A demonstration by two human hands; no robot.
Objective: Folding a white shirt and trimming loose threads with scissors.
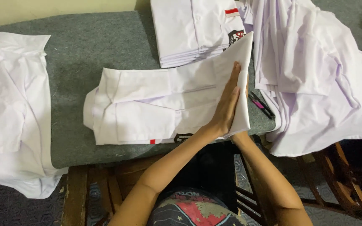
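A white shirt (pixel 147 102) lies partly folded on the grey felt-covered table (pixel 84 54), collar to the left. Its right end stands lifted as a flap (pixel 241 56). My left hand (pixel 227 102) presses flat, fingers together, against the near side of that flap. My right hand (pixel 246 86) is behind the flap and almost wholly hidden; only a sliver shows above my right forearm, apparently backing the cloth. The flap is pinched between the two palms.
A neat stack of folded white shirts (pixel 193 31) sits at the back. A heap of unfolded white shirts (pixel 319 71) covers the right. Another crumpled white shirt (pixel 11 109) hangs off the left edge. Dark scissors with pink handles (pixel 261 104) lie beside the heap. Wooden chair frames stand below.
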